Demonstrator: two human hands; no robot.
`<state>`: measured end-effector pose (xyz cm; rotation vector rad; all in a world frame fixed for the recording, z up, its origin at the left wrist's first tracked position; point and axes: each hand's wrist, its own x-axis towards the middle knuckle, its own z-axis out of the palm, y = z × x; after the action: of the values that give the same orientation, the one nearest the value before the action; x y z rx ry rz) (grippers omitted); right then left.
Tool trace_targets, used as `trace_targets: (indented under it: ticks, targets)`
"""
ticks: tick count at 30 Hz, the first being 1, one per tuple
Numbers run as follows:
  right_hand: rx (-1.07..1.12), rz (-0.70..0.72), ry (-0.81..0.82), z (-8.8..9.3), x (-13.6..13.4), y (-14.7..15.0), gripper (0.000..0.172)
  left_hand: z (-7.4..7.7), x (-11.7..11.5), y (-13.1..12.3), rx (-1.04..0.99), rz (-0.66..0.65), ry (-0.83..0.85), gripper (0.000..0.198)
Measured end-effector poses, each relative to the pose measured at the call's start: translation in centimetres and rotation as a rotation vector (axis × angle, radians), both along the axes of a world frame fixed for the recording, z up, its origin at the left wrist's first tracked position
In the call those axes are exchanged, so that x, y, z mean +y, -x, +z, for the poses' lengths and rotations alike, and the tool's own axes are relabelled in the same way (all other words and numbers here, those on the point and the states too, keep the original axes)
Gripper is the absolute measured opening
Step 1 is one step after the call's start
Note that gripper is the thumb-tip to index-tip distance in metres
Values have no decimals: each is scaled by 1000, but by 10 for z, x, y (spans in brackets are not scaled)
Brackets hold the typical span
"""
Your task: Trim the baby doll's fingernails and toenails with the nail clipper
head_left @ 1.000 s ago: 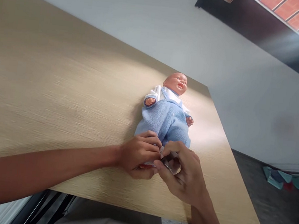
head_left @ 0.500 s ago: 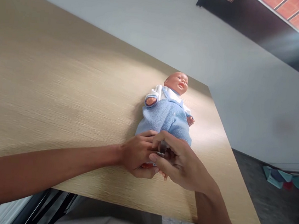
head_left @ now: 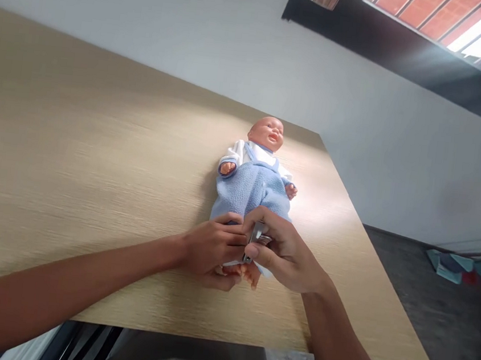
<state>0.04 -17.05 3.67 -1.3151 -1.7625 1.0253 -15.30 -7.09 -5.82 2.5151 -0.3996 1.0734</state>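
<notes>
While our right hand (head_left: 288, 252) pinches the metal tool (head_left: 254, 238) beside our left hand (head_left: 213, 246) — fingers curled around a foot (head_left: 231, 269) of the doll (head_left: 246, 189) — a slip could nip our skin.

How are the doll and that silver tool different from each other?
The doll is far larger than the silver tool. The doll wears blue and white clothes; the tool is shiny metal. The doll lies on its back on the table, while the tool is held in the right hand.
</notes>
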Motion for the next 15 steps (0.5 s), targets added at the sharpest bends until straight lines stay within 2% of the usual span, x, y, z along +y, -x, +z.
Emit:
trace_targets:
  ticks: [3,7,11,15]
  targets:
    - [18,13,-6,0,-2,-1,21,1,4,3,47,-2,-89,29]
    - [50,93,16,-1,-4,0,21,-1,8,2,-24,-7,-187,16]
    - [122,150,63,-4,-3,-3,22,0,8,2,-142,-28,-215,12]
    - [196,143,71,-8,0,-7,25,5,7,5,-189,-26,-219,9]
